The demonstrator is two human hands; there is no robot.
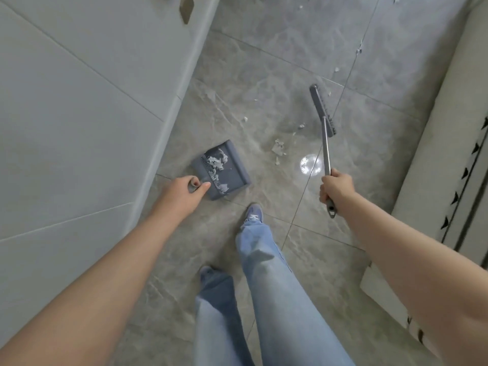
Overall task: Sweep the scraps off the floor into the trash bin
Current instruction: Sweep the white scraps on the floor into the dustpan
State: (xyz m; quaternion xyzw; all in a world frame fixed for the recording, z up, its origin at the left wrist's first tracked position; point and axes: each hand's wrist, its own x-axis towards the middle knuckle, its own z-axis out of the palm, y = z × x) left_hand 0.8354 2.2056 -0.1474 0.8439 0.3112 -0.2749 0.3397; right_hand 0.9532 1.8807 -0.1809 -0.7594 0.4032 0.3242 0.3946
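two hands busy, head view: left hand point(184, 190) grips the dustpan point(221, 171) handle, pan on floor part-filled; right hand point(335, 187) grips the broom point(322, 112) handle. mid-sweep; loose scraps point(278, 149) lie between broom and pan. next: draw them into the pan; bin not in view.

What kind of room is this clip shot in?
Probably an indoor room in a home or flat, perhaps a kitchen or hallway. It has a glossy marble-look tile floor, pale panelled cabinets or walls, and a household dustpan and broom.
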